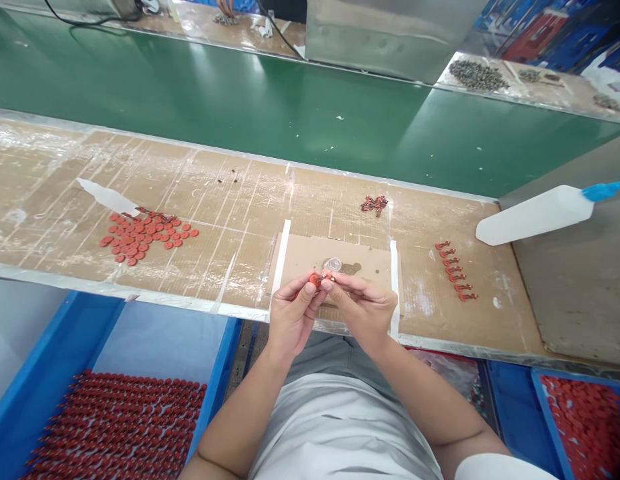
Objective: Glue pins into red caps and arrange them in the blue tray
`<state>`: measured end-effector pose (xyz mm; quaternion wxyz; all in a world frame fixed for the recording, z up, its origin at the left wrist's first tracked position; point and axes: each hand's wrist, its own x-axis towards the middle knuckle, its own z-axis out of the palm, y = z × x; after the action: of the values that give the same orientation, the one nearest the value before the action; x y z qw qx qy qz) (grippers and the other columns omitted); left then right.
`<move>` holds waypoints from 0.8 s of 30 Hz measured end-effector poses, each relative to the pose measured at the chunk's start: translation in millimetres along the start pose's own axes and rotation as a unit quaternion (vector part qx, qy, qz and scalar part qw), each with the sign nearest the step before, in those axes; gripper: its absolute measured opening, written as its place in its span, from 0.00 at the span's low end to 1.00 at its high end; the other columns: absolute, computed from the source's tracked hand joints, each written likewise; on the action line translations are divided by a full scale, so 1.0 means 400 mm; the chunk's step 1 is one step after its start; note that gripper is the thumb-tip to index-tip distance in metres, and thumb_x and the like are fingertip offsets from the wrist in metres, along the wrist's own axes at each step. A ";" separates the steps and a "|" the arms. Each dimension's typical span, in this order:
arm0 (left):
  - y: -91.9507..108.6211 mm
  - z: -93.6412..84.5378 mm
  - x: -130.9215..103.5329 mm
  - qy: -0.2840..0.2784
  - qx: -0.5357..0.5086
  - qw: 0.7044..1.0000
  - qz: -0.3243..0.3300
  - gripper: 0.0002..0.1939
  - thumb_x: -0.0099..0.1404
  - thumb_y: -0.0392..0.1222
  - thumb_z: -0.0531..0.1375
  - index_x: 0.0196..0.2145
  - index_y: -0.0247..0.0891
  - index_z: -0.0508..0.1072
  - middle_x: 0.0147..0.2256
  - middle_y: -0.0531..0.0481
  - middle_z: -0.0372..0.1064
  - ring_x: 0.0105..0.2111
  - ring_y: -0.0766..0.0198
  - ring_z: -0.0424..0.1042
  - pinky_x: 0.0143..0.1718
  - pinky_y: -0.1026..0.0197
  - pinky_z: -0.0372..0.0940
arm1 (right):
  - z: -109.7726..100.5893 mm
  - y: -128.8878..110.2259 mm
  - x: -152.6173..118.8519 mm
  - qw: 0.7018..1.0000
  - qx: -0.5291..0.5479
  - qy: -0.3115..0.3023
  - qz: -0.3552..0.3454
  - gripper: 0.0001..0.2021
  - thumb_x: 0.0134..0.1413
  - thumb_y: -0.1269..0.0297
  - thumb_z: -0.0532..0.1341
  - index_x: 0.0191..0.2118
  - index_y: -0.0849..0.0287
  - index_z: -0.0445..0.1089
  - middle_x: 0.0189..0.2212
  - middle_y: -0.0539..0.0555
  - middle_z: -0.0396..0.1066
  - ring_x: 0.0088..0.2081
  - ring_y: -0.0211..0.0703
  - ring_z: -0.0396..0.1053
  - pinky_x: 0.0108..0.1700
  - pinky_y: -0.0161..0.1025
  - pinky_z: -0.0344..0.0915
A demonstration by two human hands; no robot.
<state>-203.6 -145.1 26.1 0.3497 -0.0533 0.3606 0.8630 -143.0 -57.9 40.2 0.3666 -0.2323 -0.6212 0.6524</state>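
Head view: left hand [293, 320] pinches a red round part [315, 280]; right hand [369, 308] pinches a small metal-tipped piece [330, 277] against it, whether joined cannot be told. Clear round dish [333, 265] just beyond, twelve o'clock; red-and-dark pieces [375, 205], one o'clock; six lined-up red parts [455, 269], three o'clock; loose red discs [140, 235], between nine and ten.

Shows a taped, cardboard-covered surface [255, 200], bordered beyond by a long green belt [215, 107] streaked with pale reflections [203, 57]; includes a metal housing [380, 40] at top and a metal panel [580, 287] at right.
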 end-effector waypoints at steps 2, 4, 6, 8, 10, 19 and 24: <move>0.001 -0.002 0.000 -0.003 -0.002 1.000 0.004 0.10 0.51 0.38 0.69 0.34 0.41 0.79 0.36 0.49 0.78 0.39 0.64 0.77 0.43 0.65 0.72 | 0.001 0.001 0.000 1.000 -0.007 -0.001 -0.008 0.10 0.43 0.69 0.70 0.35 0.52 0.78 0.36 0.50 0.78 0.38 0.46 0.77 0.45 0.45 0.77; 0.001 -0.004 0.001 -0.002 0.001 1.000 0.005 0.10 0.51 0.38 0.69 0.34 0.41 0.79 0.36 0.49 0.78 0.39 0.63 0.77 0.43 0.65 0.72 | 0.002 0.001 -0.001 1.000 -0.015 -0.001 -0.015 0.10 0.43 0.70 0.70 0.35 0.52 0.77 0.36 0.49 0.78 0.38 0.46 0.77 0.45 0.45 0.77; 0.001 -0.007 0.002 0.000 0.005 1.000 0.003 0.10 0.51 0.38 0.69 0.34 0.41 0.79 0.36 0.48 0.78 0.39 0.62 0.77 0.43 0.64 0.72 | 0.003 0.000 -0.001 1.000 -0.019 -0.001 -0.019 0.10 0.44 0.70 0.70 0.35 0.51 0.77 0.36 0.49 0.78 0.38 0.46 0.77 0.44 0.45 0.77; 0.002 -0.009 0.002 0.001 0.005 1.000 0.002 0.11 0.50 0.39 0.69 0.34 0.41 0.80 0.36 0.48 0.78 0.40 0.61 0.77 0.43 0.63 0.72 | 0.004 -0.002 0.000 1.000 -0.017 -0.003 -0.019 0.10 0.44 0.69 0.70 0.35 0.51 0.77 0.36 0.49 0.78 0.37 0.45 0.77 0.43 0.44 0.77; 0.001 -0.010 0.003 0.002 0.004 1.000 0.002 0.11 0.50 0.39 0.70 0.34 0.41 0.80 0.36 0.47 0.78 0.39 0.61 0.77 0.43 0.63 0.72 | 0.005 -0.004 0.000 1.000 -0.015 -0.004 -0.019 0.10 0.44 0.69 0.70 0.35 0.52 0.77 0.36 0.49 0.78 0.37 0.45 0.77 0.42 0.43 0.78; 0.000 -0.011 0.002 -0.007 0.026 0.999 0.026 0.11 0.51 0.38 0.69 0.35 0.41 0.80 0.37 0.47 0.78 0.40 0.61 0.77 0.41 0.64 0.73 | 0.004 -0.003 0.002 0.999 -0.024 -0.011 -0.036 0.11 0.44 0.70 0.69 0.36 0.51 0.77 0.35 0.49 0.78 0.36 0.44 0.77 0.41 0.42 0.77; 0.002 -0.012 0.000 -0.005 0.047 0.998 0.034 0.10 0.50 0.38 0.69 0.34 0.41 0.80 0.38 0.47 0.78 0.40 0.61 0.77 0.41 0.63 0.73 | -0.010 -0.002 0.010 0.996 -0.054 -0.033 -0.057 0.12 0.43 0.71 0.69 0.36 0.50 0.77 0.35 0.49 0.78 0.37 0.44 0.77 0.44 0.43 0.76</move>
<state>-204.9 -148.8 23.3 0.3240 -0.0197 0.4004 0.8569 -142.4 -52.5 40.9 0.3694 -0.1942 -0.6798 0.6030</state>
